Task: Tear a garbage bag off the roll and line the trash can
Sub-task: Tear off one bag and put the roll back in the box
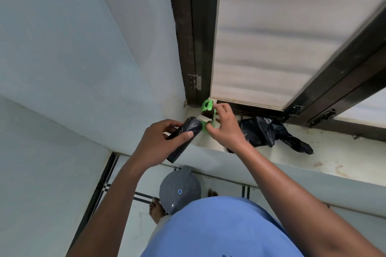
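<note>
Head view: left hand (160,142) grips the black bag roll (183,139); right hand (225,126) pinches its green wrapper (207,108) over the windowsill's (325,152) left corner; torso hides most of the grey trash can (177,190).

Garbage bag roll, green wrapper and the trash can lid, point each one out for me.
garbage bag roll (183,137): head view, on its black middle.
green wrapper (206,104): head view, on its upper end.
trash can lid (177,190): head view, on its grey top.

A home (tiled floor (133,225), windowsill (325,158), bin (179,190)).
</note>
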